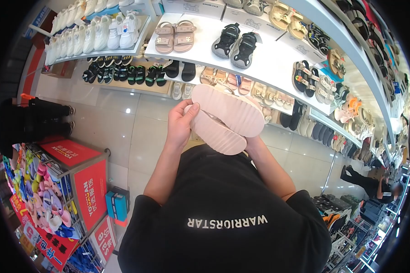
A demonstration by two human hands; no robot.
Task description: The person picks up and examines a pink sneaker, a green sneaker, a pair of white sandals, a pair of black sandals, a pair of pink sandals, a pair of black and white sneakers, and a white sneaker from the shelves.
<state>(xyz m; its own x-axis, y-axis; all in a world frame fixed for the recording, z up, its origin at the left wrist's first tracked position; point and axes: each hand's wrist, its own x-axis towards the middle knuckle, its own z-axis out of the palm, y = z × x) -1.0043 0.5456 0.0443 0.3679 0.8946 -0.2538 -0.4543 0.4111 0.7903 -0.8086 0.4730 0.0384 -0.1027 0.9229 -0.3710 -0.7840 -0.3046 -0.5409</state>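
I hold a pair of pale pink sandals (228, 109) in front of my chest, their ridged soles turned up toward me. My left hand (181, 122) grips both at the left end, with the thumb pressed on the soles. At the right end, my right hand (254, 143) supports them from beneath; its fingers are mostly hidden behind the soles. The straps lie on the far side and hardly show. Just beyond stands a white display shelf (198, 61) carrying beige sandals (175, 37) and black chunky sandals (236, 44).
White sneakers (95, 35) line a shelf at the upper left. Lower racks hold more footwear. A bin of colourful slippers (43, 191) with a red sign (90, 191) stands left. One person (32, 120) is at the far left, another (373, 184) at the far right.
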